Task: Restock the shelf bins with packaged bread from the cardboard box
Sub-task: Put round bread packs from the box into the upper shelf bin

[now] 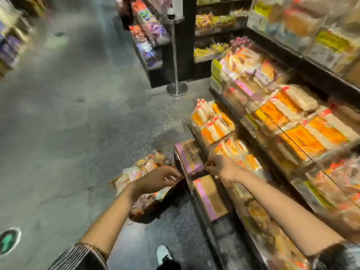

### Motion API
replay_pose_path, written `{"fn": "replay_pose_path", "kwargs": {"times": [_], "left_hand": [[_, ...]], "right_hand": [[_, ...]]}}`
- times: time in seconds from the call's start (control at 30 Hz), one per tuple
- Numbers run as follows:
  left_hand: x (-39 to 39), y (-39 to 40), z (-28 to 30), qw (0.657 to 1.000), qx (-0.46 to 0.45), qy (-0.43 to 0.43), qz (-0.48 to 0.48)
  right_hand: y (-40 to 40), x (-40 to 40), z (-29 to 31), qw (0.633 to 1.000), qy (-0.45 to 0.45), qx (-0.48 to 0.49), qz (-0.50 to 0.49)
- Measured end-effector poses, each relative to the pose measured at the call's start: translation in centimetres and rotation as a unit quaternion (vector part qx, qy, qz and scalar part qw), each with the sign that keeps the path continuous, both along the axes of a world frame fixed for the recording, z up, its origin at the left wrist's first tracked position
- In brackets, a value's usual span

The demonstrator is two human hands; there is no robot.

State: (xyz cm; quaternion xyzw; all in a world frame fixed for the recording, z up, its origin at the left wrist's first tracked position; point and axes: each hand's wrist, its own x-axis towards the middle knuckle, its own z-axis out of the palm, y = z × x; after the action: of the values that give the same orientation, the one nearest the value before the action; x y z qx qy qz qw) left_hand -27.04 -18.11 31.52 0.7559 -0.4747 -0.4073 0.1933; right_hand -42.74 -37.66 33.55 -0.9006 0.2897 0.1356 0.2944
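Mid-restock, judging by the reach. Left hand [155, 179] over the cardboard box [144, 191] on the floor, fingers curled, grip unclear through blur. Right hand [220, 165] pinching a purple-striped bread pack [191, 156] at the lowest shelf bin [241, 158]. Next: seat the pack squarely in the bin.

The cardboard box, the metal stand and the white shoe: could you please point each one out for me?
cardboard box [176, 189]: head view, on its dark right wall.
metal stand [176, 88]: head view, on its round base.
white shoe [163, 253]: head view, on its toe.
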Motion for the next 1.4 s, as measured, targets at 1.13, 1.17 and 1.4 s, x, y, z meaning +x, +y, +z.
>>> {"fn": "replay_pose_path", "kwargs": {"times": [1.13,1.17,1.4], "left_hand": [[31.4,-0.5,-37.7,0.676,0.006,0.325,0.662],[31.5,-0.5,-38.7,0.671,0.012,0.328,0.665],[30.8,0.2,-40.6,0.636,0.038,0.366,0.678]], "right_hand": [[-5.7,42.8,-51.4,0.867,0.136,0.312,-0.363],[-5.7,43.0,-52.5,0.877,0.126,0.290,-0.361],[-4.8,40.6,-54.2,0.913,0.089,0.239,-0.318]]}}
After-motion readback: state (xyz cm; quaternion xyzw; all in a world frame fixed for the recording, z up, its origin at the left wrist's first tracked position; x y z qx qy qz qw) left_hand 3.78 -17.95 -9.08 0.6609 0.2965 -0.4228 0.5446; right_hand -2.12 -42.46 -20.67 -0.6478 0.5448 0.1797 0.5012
